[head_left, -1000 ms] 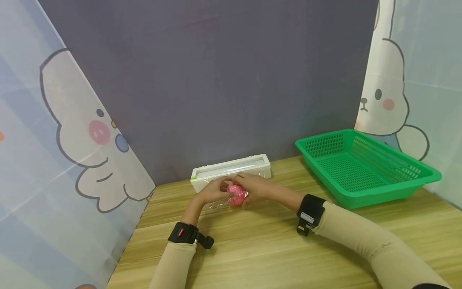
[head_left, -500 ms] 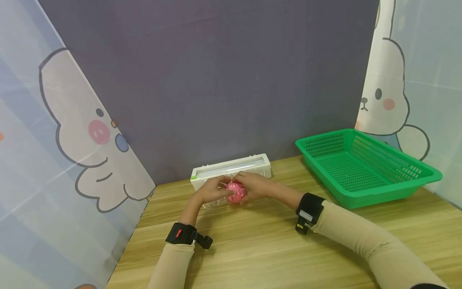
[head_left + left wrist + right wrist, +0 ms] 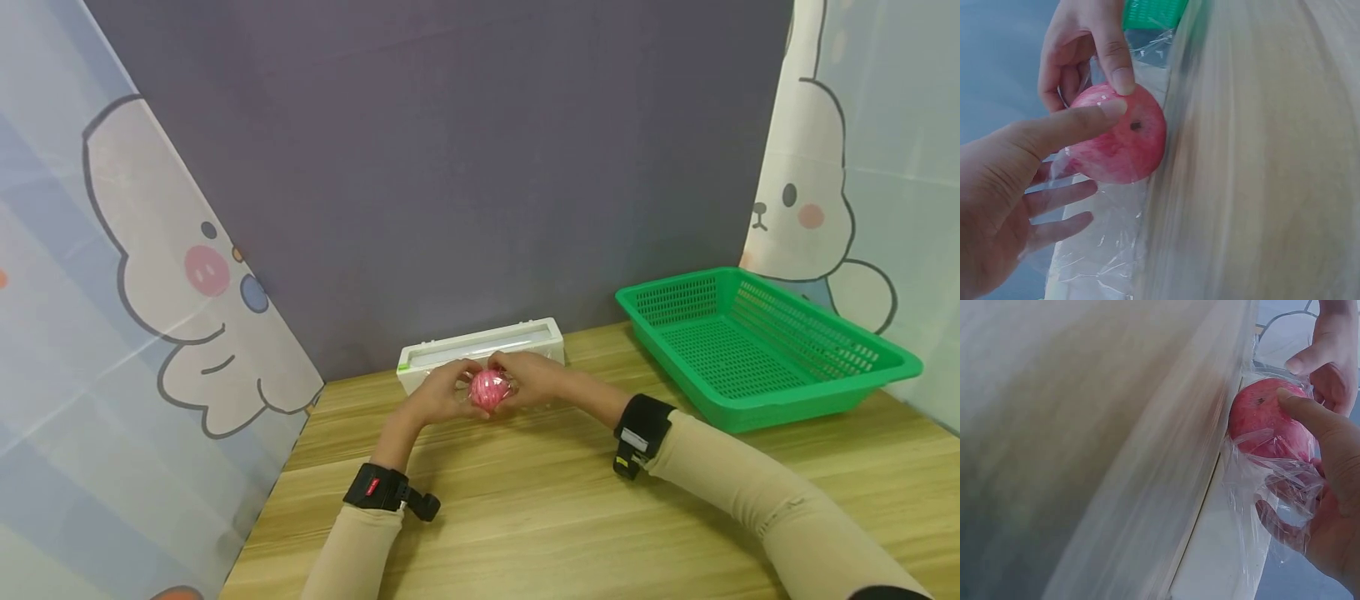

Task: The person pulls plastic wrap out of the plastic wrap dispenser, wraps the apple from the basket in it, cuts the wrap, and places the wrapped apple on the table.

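red apple (image 3: 1135, 153), clasped by left hand (image 3: 437, 395) and right hand (image 3: 534, 380), far side hidden

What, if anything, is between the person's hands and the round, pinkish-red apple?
Thin, clear, wrinkled plastic film lies between part of the right hand and the round, pinkish-red apple, and by the left hand. I can't tell whether it also runs under the thumbs. Nothing else visible stands in between.
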The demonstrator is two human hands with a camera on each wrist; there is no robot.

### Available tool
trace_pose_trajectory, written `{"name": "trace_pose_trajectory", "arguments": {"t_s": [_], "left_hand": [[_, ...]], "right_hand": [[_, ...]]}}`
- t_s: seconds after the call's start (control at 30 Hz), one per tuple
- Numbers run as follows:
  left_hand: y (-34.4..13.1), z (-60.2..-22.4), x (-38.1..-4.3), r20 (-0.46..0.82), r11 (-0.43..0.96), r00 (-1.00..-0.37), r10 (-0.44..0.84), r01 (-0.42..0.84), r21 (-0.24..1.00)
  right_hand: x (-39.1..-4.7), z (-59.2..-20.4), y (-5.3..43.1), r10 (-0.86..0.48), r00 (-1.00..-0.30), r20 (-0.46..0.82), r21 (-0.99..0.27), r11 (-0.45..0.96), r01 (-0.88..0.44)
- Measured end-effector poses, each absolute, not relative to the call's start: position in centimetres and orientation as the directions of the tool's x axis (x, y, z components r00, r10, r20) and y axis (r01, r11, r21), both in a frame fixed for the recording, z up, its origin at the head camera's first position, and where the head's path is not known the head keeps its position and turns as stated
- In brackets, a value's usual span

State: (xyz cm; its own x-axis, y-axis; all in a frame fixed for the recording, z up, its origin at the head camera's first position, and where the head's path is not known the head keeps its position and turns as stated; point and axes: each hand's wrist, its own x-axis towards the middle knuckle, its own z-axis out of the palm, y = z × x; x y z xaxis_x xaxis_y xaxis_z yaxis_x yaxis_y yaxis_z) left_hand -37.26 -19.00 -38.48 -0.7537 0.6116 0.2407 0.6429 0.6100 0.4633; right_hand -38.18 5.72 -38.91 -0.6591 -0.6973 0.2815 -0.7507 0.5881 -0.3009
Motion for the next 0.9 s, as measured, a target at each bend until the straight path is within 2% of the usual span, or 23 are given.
{"name": "trace_pose_trajectory", "arguments": {"t_s": [0.3, 0.67, 0.9], "left_hand": [[-19.0, -39.2, -37.8, 0.258, 0.623, -0.774, 0.578, 0.623, 0.473], [-19.1, -39.7, -38.3, 0.282, 0.622, -0.772, 0.569, 0.629, 0.465], [-19.5, -39.7, -38.8, 0.298, 0.635, -0.777, 0.554, 0.626, 0.452]], "right_hand": [[-38.6, -39.0, 5.6, -0.695, -0.672, 0.256, -0.27, 0.616, -0.74], [-38.5, -38.6, 5.1, -0.702, -0.654, 0.281, -0.12, 0.651, -0.75], [-38.5, -38.4, 4.7, -0.699, -0.651, 0.297, -0.076, 0.662, -0.746]]}}
